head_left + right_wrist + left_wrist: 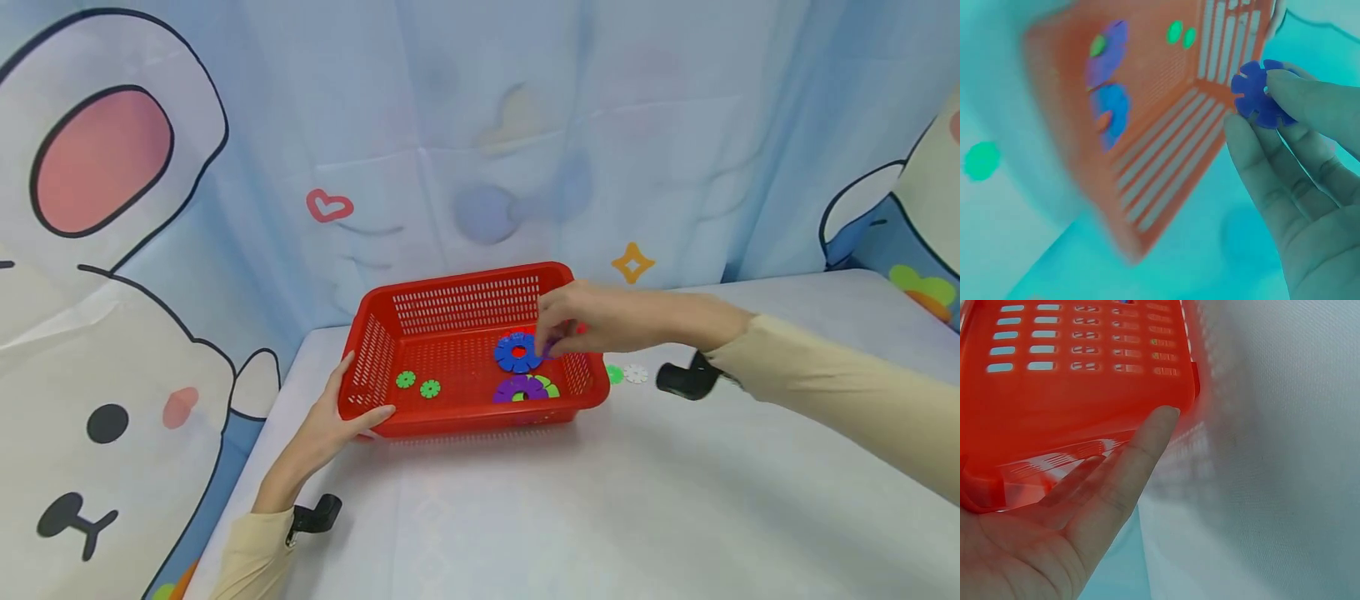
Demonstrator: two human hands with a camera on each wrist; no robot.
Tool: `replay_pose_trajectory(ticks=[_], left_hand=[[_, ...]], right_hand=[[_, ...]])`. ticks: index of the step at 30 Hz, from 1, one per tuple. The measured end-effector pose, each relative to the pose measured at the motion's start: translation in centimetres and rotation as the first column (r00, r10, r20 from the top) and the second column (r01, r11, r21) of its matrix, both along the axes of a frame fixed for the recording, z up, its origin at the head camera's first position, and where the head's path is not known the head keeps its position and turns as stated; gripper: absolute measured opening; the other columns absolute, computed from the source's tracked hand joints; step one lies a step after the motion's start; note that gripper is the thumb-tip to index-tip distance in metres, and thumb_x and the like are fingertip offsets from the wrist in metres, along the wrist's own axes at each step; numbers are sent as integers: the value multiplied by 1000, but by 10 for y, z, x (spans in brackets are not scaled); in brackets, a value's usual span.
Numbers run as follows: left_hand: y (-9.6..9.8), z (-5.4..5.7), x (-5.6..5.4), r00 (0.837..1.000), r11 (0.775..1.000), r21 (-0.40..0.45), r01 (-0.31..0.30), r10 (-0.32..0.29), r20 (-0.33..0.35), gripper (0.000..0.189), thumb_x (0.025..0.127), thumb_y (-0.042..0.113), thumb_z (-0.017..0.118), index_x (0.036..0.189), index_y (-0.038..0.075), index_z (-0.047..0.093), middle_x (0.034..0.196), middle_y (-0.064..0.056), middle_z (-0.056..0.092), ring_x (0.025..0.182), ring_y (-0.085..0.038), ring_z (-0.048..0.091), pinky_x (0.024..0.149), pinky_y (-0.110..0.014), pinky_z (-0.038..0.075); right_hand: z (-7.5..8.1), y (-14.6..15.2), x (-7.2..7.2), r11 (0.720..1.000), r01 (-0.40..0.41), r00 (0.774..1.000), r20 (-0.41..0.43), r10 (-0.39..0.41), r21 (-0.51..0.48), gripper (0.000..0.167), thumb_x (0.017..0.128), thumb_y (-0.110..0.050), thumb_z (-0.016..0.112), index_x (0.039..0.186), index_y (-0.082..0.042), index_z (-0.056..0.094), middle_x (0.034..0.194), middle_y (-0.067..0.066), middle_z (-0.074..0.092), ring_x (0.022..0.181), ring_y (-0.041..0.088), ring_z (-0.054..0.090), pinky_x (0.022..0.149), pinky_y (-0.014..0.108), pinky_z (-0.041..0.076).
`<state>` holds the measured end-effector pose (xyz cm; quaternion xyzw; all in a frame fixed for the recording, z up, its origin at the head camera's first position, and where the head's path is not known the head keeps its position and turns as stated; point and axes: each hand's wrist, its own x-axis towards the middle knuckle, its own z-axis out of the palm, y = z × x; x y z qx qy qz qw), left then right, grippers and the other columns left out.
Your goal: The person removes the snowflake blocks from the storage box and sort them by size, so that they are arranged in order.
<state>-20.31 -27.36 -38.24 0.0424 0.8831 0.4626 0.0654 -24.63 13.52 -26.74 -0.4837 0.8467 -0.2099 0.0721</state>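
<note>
A red perforated basket (465, 414) stands on the white table. My left hand (352, 404) braces its near left corner, with the straight thumb (1141, 450) lying along the front wall (1079, 387). My right hand (551, 333) hovers over the right side of the basket. It pinches a small purple-blue notched disc (1259, 95) between thumb and fingertips. In the basket lie a large blue disc (517, 352), a purple disc (520, 388) with a lime one (551, 388) beside it, and two small green discs (406, 379).
A green disc (615, 374) and a white disc (636, 372) lie on the table just right of the basket. A cartoon-printed curtain (480, 150) hangs close behind. The table edge (247, 467) runs along the left.
</note>
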Motion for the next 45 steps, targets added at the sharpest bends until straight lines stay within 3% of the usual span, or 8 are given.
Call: replay_pose_trajectory(ticks=[3, 7, 13, 18, 23, 29, 38, 45], left_hand=[[-1, 1, 0, 1000, 1000, -5, 2, -2, 1, 110, 92, 45, 77, 170, 24, 2, 166, -18, 25, 145, -39, 34, 106, -59, 51], [-3, 1, 1, 1000, 1000, -5, -3, 3, 4, 110, 92, 45, 77, 170, 26, 2, 167, -18, 23, 145, -40, 33, 107, -60, 49], [-8, 1, 6, 1000, 1000, -1, -9, 9, -4, 109, 92, 43, 77, 170, 24, 2, 166, -18, 25, 145, -39, 34, 104, -57, 52], [-11, 5, 8, 1000, 1000, -1, -9, 9, -11, 109, 93, 41, 77, 170, 23, 1, 166, -19, 26, 144, -40, 35, 104, -57, 53], [-13, 6, 11, 1000, 1000, 21, -7, 7, -4, 109, 93, 40, 77, 169, 24, 1, 166, -19, 24, 143, -40, 36, 101, -53, 56], [-12, 6, 13, 1000, 999, 39, -12, 12, -6, 108, 93, 38, 77, 169, 25, 2, 165, -19, 26, 142, -40, 38, 97, -51, 58], [-7, 1, 16, 1000, 1000, 23, -5, 6, -7, 108, 93, 41, 77, 169, 25, 3, 167, -17, 24, 144, -39, 35, 104, -54, 54], [-6, 2, 14, 1000, 999, 35, -10, 10, -1, 107, 93, 39, 77, 169, 26, 3, 165, -17, 26, 141, -39, 39, 100, -51, 57]], right_hand=[[-4, 35, 10, 995, 96, 993, 67, -94, -14, 17, 94, -6, 77, 106, -18, 81, 98, -8, 66, 93, 10, 64, 81, 25, 60], [-23, 75, 17, 975, 220, 968, 130, -215, -23, 22, 94, -4, 77, 111, -18, 80, 100, -8, 67, 95, 8, 67, 84, 25, 61], [-56, 118, 16, 927, 365, 918, 197, -344, -82, 26, 91, -2, 79, 113, -15, 77, 104, -6, 70, 94, 10, 70, 84, 29, 62], [-81, 137, 8, 890, 449, 881, 211, -424, -82, 26, 89, -2, 80, 114, -11, 77, 106, -3, 70, 95, 10, 69, 82, 22, 59], [-102, 143, -2, 880, 468, 870, 215, -443, -80, 26, 89, -2, 80, 114, -7, 78, 105, -2, 71, 94, 9, 69, 82, 19, 57], [-115, 140, -18, 881, 472, 861, 233, -452, -33, 22, 90, -2, 79, 112, -3, 77, 105, 1, 74, 92, 15, 68, 81, 20, 57], [-130, 141, -26, 847, 532, 790, 350, -503, 17, 16, 94, 1, 74, 110, 4, 74, 96, 4, 74, 86, 19, 69, 74, 24, 60], [-132, 137, -29, 840, 542, 791, 317, -523, 33, 18, 93, 1, 75, 110, 7, 73, 95, 7, 73, 85, 21, 68, 74, 28, 63]])
